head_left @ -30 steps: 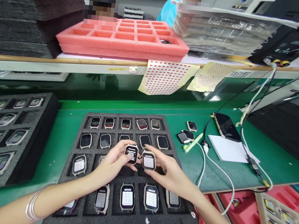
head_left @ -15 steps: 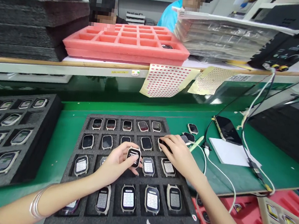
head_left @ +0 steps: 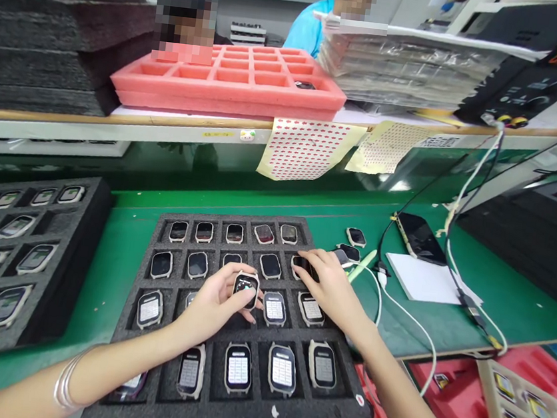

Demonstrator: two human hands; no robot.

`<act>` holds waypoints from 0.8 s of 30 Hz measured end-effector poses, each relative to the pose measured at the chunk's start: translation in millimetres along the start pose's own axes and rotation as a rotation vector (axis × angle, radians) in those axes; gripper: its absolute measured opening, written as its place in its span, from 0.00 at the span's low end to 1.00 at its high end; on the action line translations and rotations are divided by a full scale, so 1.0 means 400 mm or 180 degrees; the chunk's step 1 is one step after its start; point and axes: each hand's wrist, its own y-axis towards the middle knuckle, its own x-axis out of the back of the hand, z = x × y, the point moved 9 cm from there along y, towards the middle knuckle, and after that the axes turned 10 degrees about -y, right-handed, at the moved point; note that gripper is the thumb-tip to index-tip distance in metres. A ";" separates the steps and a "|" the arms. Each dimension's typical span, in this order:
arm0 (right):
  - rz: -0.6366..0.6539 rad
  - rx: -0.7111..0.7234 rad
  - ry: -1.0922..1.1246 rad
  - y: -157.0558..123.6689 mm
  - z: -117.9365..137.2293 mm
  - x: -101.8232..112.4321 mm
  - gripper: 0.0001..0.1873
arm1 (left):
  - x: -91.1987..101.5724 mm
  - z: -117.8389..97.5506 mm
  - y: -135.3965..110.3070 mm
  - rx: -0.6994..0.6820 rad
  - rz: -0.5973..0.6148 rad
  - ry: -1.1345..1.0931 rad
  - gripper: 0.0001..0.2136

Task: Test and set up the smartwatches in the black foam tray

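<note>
A black foam tray point(head_left: 131, 353) lies before me, its pockets filled with several strapless smartwatch bodies, some with lit screens. My left hand point(head_left: 210, 305) is closed around one watch point(head_left: 246, 288), lifted a little above the tray's middle with its screen facing me. My right hand point(head_left: 330, 287) reaches over the tray's right side, fingertips curled on a dark watch point(head_left: 301, 263) sitting in a second-row pocket. A lit watch point(head_left: 274, 308) rests in the pocket between my two hands.
A second black tray of watches point(head_left: 78, 240) sits at left. Loose watches point(head_left: 356, 236), a green pen point(head_left: 361, 265), a white cable point(head_left: 411, 321), a phone point(head_left: 421, 237) and a white pad point(head_left: 431, 280) lie at right. A pink foam tray point(head_left: 231, 96) and dot-sticker sheets point(head_left: 305, 148) are on the shelf; two people work beyond.
My right hand set its lit watch into the tray, then reached right to the dark watch in the second row. The watch in my left hand shows a different screen.
</note>
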 end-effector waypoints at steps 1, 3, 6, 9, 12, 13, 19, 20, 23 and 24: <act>0.0004 -0.0046 0.0073 0.004 -0.008 -0.001 0.11 | 0.003 0.001 0.000 -0.0022 -0.0017 0.0009 0.17; -0.0034 -0.0159 0.0213 0.010 -0.023 0.002 0.12 | 0.009 0.003 0.000 -0.0058 -0.0086 0.0030 0.17; -0.0171 -0.0298 0.0356 0.011 -0.030 0.017 0.11 | 0.015 0.010 0.001 -0.0061 -0.0187 0.0038 0.18; -0.0176 -0.0229 0.0516 0.005 -0.005 0.032 0.08 | 0.011 0.015 0.000 -0.0011 -0.0199 0.0011 0.18; 0.0201 0.0057 0.0696 -0.002 0.039 0.020 0.05 | 0.008 0.012 -0.001 0.0017 -0.0233 0.0003 0.18; 0.0288 0.0103 0.0707 -0.004 0.047 0.018 0.06 | 0.009 0.010 -0.001 0.0017 -0.0260 0.0001 0.18; -0.0214 -0.0450 0.1900 0.011 0.037 0.074 0.13 | 0.018 0.003 -0.001 -0.0050 -0.0356 0.0019 0.17; -0.0230 -0.0515 0.2389 0.016 0.045 0.079 0.12 | 0.019 0.002 -0.001 -0.0088 -0.0344 0.0044 0.17; 0.0098 -0.0634 0.3627 0.028 0.096 0.066 0.09 | 0.021 0.001 -0.001 -0.0188 -0.0293 0.0144 0.16; 0.0281 -0.0674 0.3859 0.031 0.115 0.055 0.09 | 0.022 0.002 -0.001 -0.0206 -0.0289 0.0174 0.16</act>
